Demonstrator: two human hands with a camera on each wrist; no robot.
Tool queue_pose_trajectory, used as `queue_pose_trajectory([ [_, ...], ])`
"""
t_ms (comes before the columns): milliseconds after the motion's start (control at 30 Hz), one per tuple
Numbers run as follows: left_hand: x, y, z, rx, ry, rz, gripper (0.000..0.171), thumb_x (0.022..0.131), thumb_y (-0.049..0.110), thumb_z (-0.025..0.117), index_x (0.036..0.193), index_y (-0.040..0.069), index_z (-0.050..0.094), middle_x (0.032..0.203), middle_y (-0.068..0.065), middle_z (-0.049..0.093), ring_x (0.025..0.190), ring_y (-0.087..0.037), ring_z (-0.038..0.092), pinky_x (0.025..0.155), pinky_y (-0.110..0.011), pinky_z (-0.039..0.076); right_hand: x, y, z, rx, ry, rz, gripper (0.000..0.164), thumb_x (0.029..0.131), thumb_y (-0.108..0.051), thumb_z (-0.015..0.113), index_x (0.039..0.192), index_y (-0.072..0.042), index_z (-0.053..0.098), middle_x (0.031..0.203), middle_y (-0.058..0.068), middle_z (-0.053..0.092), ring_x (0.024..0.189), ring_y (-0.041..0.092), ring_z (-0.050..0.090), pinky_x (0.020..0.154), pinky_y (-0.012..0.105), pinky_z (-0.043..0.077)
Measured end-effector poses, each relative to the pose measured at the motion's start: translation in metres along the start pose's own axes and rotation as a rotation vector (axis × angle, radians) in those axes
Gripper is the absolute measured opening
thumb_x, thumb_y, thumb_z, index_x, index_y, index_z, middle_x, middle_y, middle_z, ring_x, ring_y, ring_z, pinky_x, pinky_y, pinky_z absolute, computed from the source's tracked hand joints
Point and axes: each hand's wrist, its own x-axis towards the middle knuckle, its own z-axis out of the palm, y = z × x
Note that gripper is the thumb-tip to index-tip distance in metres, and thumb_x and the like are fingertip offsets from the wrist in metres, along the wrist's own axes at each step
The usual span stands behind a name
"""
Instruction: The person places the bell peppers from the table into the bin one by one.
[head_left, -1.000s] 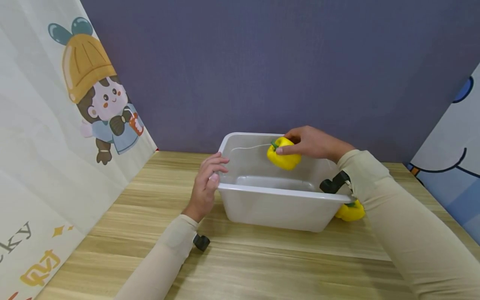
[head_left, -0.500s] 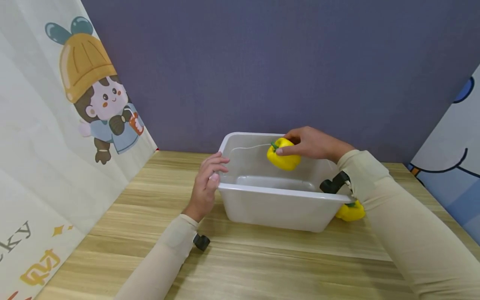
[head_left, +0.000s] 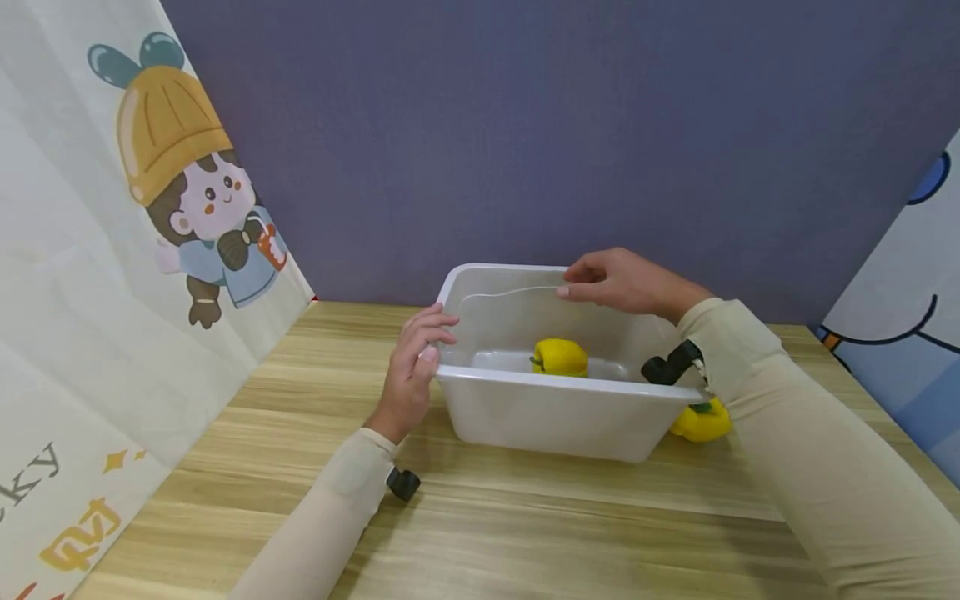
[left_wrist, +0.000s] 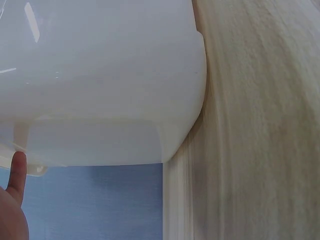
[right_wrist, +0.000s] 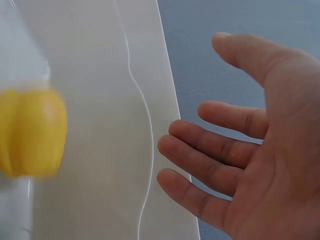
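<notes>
A white plastic tub (head_left: pixel 547 421) stands on the wooden table. My left hand (head_left: pixel 408 367) holds its left rim, the fingers reaching over the edge and the thumb near the front corner. In the left wrist view, a fingertip (left_wrist: pixel 18 159) meets the tub beside the outer wall. A yellow bell pepper (head_left: pixel 561 357) is low inside the tub, partly hidden by the front rim; it looks blurred in the right wrist view. Above it, near the back rim, my right hand (head_left: pixel 626 282) is apart from the pepper, fingers spread and holding nothing.
Another yellow bell pepper (head_left: pixel 702 421) lies on the table (head_left: pixel 480 525) just right of the tub, partly covered by the tub and the right sleeve. A dark blue-grey partition (head_left: pixel 555 133) rises behind. Printed white panels (head_left: pixel 67 250) flank the table.
My right hand has let go of the yellow pepper and opened slightly. The pepper has dropped into the tub. My left hand stays at the rim.
</notes>
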Motion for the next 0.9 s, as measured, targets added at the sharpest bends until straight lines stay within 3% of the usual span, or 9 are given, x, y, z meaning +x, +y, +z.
queue_pose_trajectory([
  [400, -0.003, 0.001, -0.004, 0.001, -0.01, -0.01, 0.032, 0.097, 0.023, 0.037, 0.1, 0.001, 0.061, 0.124, -0.019, 0.061, 0.135, -0.039, 0.041, 0.117, -0.051, 0.025, -0.008, 0.002, 0.001, 0.052, -0.013, -0.041, 0.068, 0.092, -0.054, 0.064, 0.139, -0.007, 0.055, 0.128, 0.009, 0.063, 0.113, 0.025, 0.06, 0.096, 0.048, 0.053],
  [900, -0.007, 0.005, -0.011, -0.016, -0.023, -0.006, 0.031, 0.096, 0.022, 0.038, 0.1, 0.001, 0.061, 0.125, -0.019, 0.061, 0.136, -0.039, 0.041, 0.117, -0.052, 0.025, -0.023, -0.008, -0.003, 0.067, 0.021, -0.013, 0.063, 0.092, -0.054, 0.064, 0.137, -0.009, 0.058, 0.124, 0.012, 0.065, 0.111, 0.03, 0.062, 0.094, 0.047, 0.055],
])
